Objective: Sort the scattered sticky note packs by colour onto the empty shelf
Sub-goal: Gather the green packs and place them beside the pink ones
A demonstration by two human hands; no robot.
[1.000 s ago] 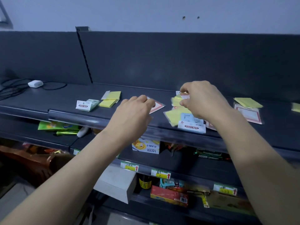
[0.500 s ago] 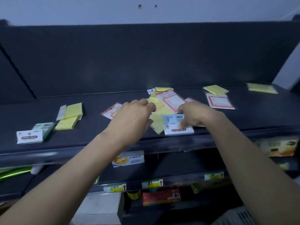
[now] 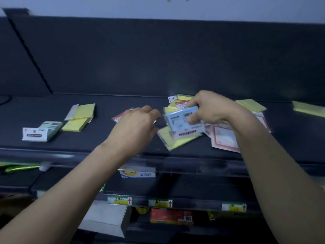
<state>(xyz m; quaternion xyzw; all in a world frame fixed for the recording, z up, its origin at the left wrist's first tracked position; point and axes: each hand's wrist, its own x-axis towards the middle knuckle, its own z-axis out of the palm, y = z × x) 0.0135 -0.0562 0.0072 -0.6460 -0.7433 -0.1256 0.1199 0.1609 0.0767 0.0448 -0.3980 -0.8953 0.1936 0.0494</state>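
A shop: dark tiered shelving [image 3: 123,152] with price tags [image 3: 119,200] and boxed goods [image 3: 171,216] below.

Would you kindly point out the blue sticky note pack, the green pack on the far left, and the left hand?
blue sticky note pack [image 3: 176,120]: head view, its blue face.
green pack [image 3: 34,135]: head view, its white label end.
left hand [image 3: 135,127]: head view, back of hand.

shelf [image 3: 105,136]: dark grey | held pack [image 3: 181,121]: light blue | left packs [image 3: 85,111]: yellow | far-left pack [image 3: 51,128]: apparently pale green | right pack [image 3: 223,138]: white, red border
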